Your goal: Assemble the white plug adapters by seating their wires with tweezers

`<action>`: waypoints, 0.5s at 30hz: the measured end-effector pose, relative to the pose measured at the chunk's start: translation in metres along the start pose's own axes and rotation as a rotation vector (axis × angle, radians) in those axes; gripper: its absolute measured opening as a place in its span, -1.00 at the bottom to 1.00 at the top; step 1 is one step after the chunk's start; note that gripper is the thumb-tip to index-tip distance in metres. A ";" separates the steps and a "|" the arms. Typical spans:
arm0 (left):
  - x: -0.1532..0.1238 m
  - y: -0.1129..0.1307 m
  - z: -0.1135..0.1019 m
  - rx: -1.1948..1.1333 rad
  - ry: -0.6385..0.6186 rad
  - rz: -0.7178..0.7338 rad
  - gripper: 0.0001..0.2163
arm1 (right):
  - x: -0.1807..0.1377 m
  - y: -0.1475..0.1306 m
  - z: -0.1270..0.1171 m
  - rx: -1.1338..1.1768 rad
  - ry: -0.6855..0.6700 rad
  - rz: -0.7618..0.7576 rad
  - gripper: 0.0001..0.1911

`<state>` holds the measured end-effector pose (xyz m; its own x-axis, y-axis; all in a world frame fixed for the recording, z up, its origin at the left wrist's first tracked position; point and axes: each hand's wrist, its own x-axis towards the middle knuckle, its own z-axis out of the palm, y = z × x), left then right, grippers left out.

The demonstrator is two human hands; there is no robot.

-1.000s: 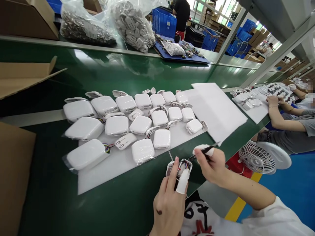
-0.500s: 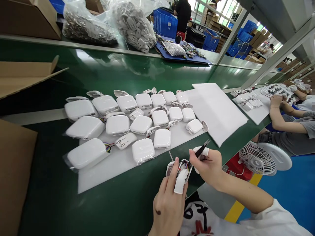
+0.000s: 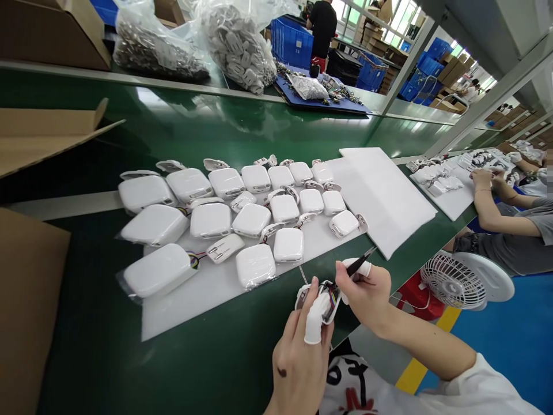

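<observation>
My left hand is closed around a small open white plastic housing near the bench's front edge. Coloured wires show inside it, and the covered finger of that hand presses on them. In my right hand, a pair of black tweezers is pinched; one end reaches down to the housing's opening, while the other points up and away. White finger cots cover fingertips on both hands. What the tweezers touch inside is partly hidden by fingers.
Rows of closed white housings in clear film lie on a white foam sheet, with another foam sheet to the right. Cardboard boxes stand at left. Bags of parts sit behind. A co-worker's arms and a fan are at right.
The view has shifted slightly. The tweezers lie at a flatter angle over the housing, and the covered finger of my left hand is more bent over the wires. Both hands keep their holds.
</observation>
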<state>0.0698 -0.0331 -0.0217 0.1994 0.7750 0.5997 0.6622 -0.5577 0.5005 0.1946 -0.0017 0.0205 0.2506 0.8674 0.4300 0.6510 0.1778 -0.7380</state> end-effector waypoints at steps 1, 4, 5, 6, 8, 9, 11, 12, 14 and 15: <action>0.000 0.000 0.000 -0.002 0.004 -0.003 -0.48 | 0.000 0.000 0.001 -0.006 0.006 0.000 -0.63; 0.000 0.000 0.000 -0.007 0.004 -0.001 -0.48 | 0.001 0.001 0.003 -0.041 -0.017 -0.017 -0.63; 0.000 0.000 -0.001 -0.008 -0.001 0.004 -0.49 | 0.001 0.002 0.003 -0.057 -0.034 -0.033 -0.63; 0.000 0.000 -0.001 -0.006 -0.004 0.011 -0.52 | 0.002 0.002 0.003 -0.075 -0.044 -0.065 -0.63; -0.002 -0.001 0.000 0.015 -0.016 0.037 -0.58 | 0.003 0.005 0.003 -0.102 -0.043 -0.164 -0.62; -0.002 -0.001 0.000 0.031 -0.023 0.050 -0.61 | 0.004 0.006 0.003 -0.109 -0.044 -0.217 -0.62; -0.003 -0.002 0.000 0.058 -0.032 0.070 -0.67 | 0.007 0.010 0.001 -0.106 -0.061 -0.308 -0.63; -0.003 -0.002 0.000 0.065 -0.033 0.074 -0.69 | 0.008 0.011 -0.001 -0.098 -0.074 -0.344 -0.65; -0.003 -0.002 0.000 0.061 -0.024 0.081 -0.72 | 0.010 0.014 -0.005 -0.083 -0.123 -0.406 -0.71; -0.003 -0.002 0.000 0.055 -0.019 0.083 -0.73 | 0.011 0.014 -0.007 -0.074 -0.154 -0.446 -0.73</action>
<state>0.0678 -0.0341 -0.0240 0.2683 0.7328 0.6253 0.6817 -0.6031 0.4142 0.2119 0.0065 0.0183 -0.1699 0.7738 0.6102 0.7217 0.5194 -0.4576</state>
